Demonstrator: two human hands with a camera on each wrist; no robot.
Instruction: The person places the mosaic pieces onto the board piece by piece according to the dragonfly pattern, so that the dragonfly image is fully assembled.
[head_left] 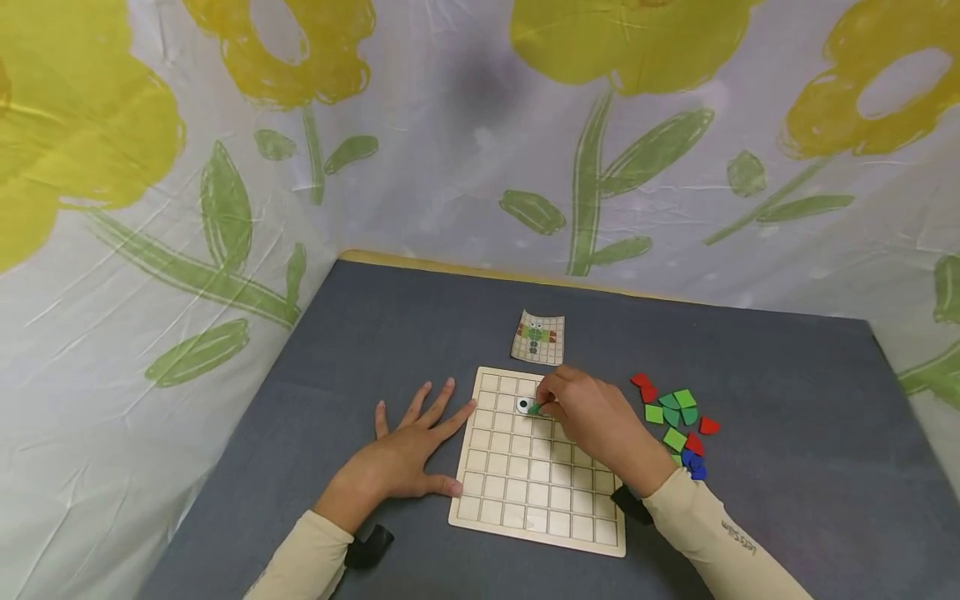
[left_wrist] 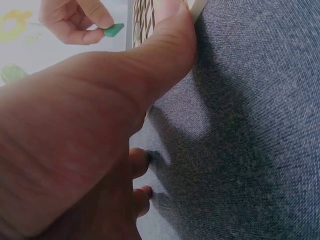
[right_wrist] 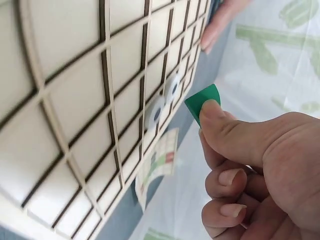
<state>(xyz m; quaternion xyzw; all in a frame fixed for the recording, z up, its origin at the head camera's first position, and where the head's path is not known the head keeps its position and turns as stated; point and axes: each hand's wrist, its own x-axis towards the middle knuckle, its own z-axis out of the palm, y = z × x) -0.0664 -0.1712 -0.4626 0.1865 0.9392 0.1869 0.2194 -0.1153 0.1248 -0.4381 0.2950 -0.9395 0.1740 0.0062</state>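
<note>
One gridded wooden board [head_left: 537, 495] sat mostly bare. At its nine o'clock lay the left hand [head_left: 397, 462], fingers spread apart, thumb on the edge; the right hand [head_left: 596, 414] hovered toward twelve. Beyond, at twelve o'clock, a pattern card [head_left: 537, 337] showed a figure. Loose tiles [head_left: 674, 439] at three o'clock suggested most placing remained. Right thumb and finger clamped a green tile [right_wrist: 204, 99] near two eye discs [right_wrist: 156, 114], the only pieces seen placed.
</note>
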